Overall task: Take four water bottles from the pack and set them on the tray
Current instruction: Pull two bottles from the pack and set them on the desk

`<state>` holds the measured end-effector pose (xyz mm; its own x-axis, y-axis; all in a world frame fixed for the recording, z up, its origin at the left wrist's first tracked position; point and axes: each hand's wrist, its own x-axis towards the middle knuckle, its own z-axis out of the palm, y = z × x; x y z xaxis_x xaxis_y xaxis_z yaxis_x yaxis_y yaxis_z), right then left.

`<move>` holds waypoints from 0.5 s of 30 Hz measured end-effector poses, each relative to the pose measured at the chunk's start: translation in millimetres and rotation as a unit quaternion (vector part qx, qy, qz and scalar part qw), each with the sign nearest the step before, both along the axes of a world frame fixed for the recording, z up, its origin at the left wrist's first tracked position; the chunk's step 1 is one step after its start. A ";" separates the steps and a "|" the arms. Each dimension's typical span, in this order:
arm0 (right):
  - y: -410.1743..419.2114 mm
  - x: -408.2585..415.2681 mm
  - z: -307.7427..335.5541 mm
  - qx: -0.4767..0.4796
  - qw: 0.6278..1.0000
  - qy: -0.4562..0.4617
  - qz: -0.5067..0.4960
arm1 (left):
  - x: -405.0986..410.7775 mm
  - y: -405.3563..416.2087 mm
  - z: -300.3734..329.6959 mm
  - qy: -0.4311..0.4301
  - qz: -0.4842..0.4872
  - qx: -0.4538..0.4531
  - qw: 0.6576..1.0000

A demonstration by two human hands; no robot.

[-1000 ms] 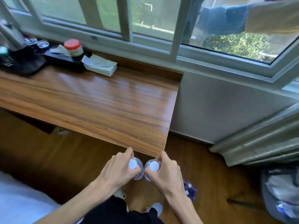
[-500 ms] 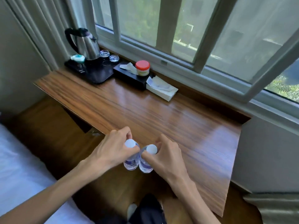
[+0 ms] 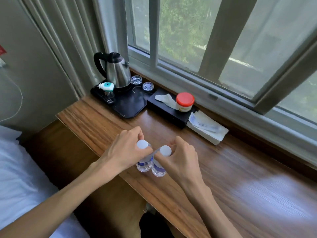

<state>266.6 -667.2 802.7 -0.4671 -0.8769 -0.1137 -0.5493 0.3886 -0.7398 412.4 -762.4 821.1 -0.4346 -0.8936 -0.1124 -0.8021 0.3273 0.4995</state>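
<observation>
My left hand (image 3: 123, 152) grips the neck of a clear water bottle (image 3: 143, 164) with a white cap and a blue label. My right hand (image 3: 180, 160) holds a second such water bottle (image 3: 157, 170) the same way. Both bottles hang upright, side by side, over the near edge of the wooden desk (image 3: 223, 177). A black tray (image 3: 127, 104) lies at the far left of the desk, well beyond both hands. The pack is out of view.
A steel kettle (image 3: 117, 71), two upturned glasses (image 3: 148, 86) and a small teal-and-white item (image 3: 106, 86) stand on the tray. A black tissue box (image 3: 167, 111) with a red-lidded jar (image 3: 185, 102) and a white packet (image 3: 206, 128) sit along the window. A bed (image 3: 20, 177) is at left.
Both hands have lifted the two bottles from floor level up over the desk's near edge. The view has swung left, so the tray and kettle now show.
</observation>
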 end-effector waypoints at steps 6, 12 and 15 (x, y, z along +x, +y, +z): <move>-84.3 -2.4 -2.4 0.015 0.998 -0.007 -0.061 | -15.1 -92.2 -9.5 0.001 -0.029 0.004 1.000; -144.4 -4.5 -7.7 0.020 0.991 -0.006 -0.133 | -34.0 -166.4 -15.7 -0.011 -0.096 0.011 0.995; -168.7 -8.1 -8.7 0.028 0.983 -0.012 -0.180 | -44.6 -197.9 -14.3 -0.020 -0.145 0.020 0.989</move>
